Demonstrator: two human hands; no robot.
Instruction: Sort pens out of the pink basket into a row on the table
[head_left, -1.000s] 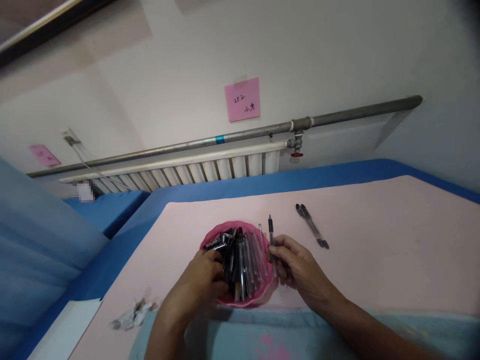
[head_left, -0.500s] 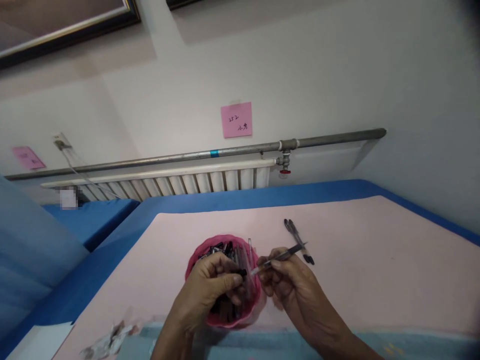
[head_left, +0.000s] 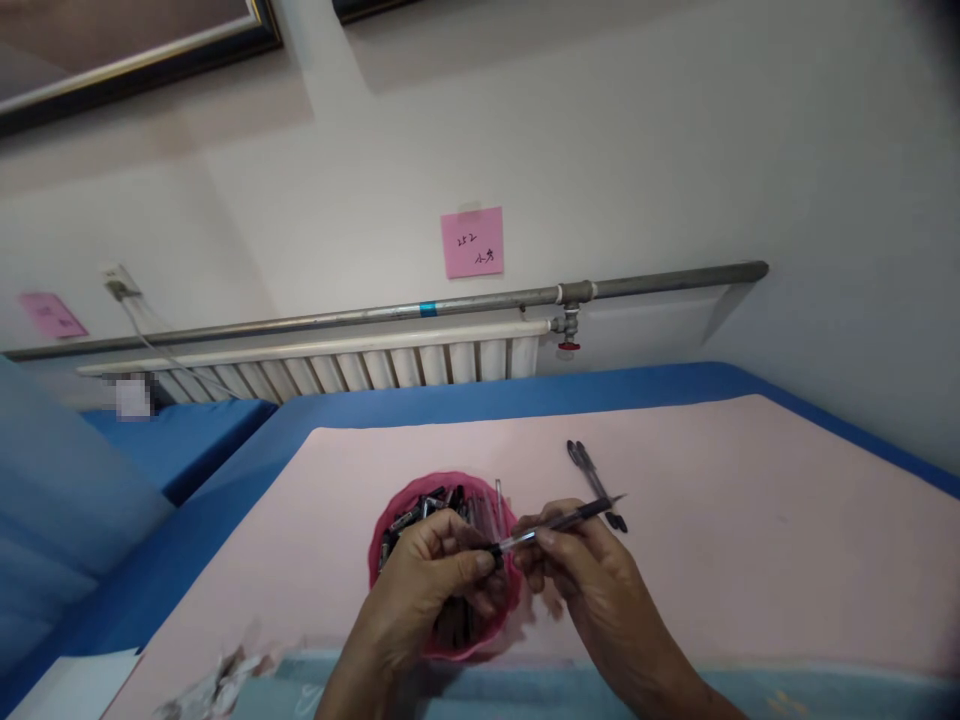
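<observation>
Above a pink basket point(head_left: 379, 520) full of pen parts, my left hand point(head_left: 431, 570) pinches a small black pen end piece point(head_left: 495, 553) between thumb and fingers. My right hand point(head_left: 589, 560) grips a clear-barrelled gel pen point(head_left: 574, 517), its dark grip and bare point aimed to the right. The rear end of the pen's barrel meets the black piece, as far as I can see. Just beyond my right hand lie two assembled pens point(head_left: 592, 470) with black ends, side by side. My hands hide part of the basket's contents, which include clear tubes point(head_left: 480, 515) and black pieces point(head_left: 409, 517).
Pink sheeting point(head_left: 735, 520) covers the blue-edged table. Crumpled clear plastic point(head_left: 217, 690) lies at the near left, beside a pale blue cloth point(head_left: 292, 685). A white radiator point(head_left: 405, 360) and a metal pipe point(head_left: 315, 320) run along the wall behind.
The gap between the black end piece and the pen's rear end has closed; the two now appear to touch. My left hand has shifted slightly right, and the pen lies a little flatter.
</observation>
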